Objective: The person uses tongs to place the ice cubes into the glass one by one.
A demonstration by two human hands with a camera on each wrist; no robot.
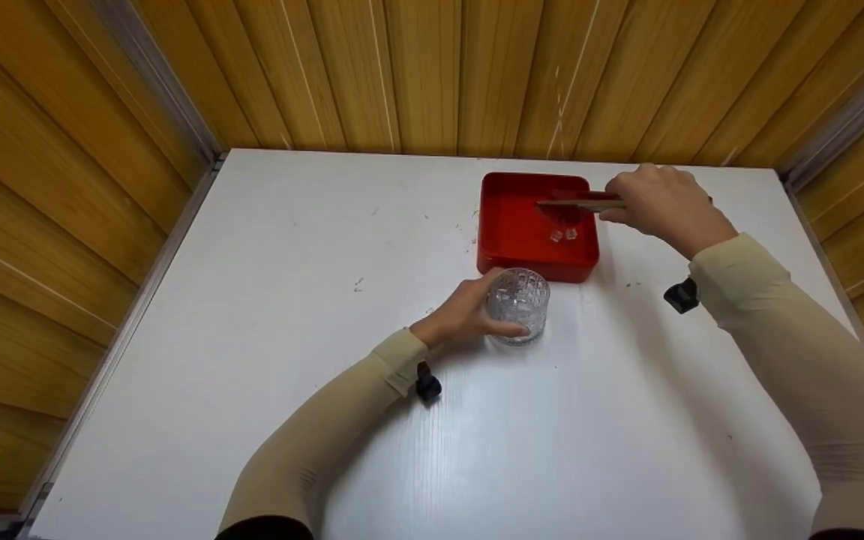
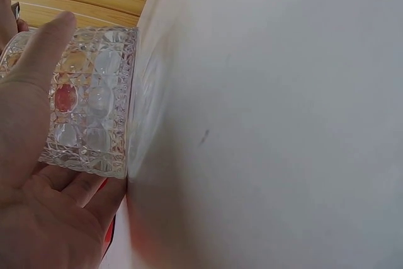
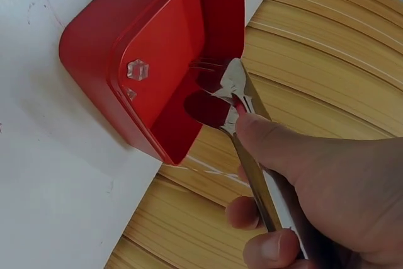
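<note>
A clear cut-glass tumbler (image 1: pixel 520 304) stands upright on the white table, its side patterned with round facets. My left hand (image 1: pixel 469 309) grips it from the left, the thumb across the near side and the fingers around the far side. In my right hand (image 1: pixel 661 202) is a pair of metal tongs (image 3: pixel 255 168), one end shaped like a fork and the other like a spoon. The tong tips are apart, over the square red tray (image 1: pixel 503 270). Two small clear cubes (image 1: pixel 563 235) lie in the tray's near right part; nothing shows between the tips.
The white table (image 1: pixel 289 315) carries a few small dark marks. Yellow wood-look panels (image 1: pixel 424 75) rise behind it and at both sides, with grey metal strips (image 1: pixel 169 82) at the corners. The tray stands near the table's back edge, just beyond the tumbler.
</note>
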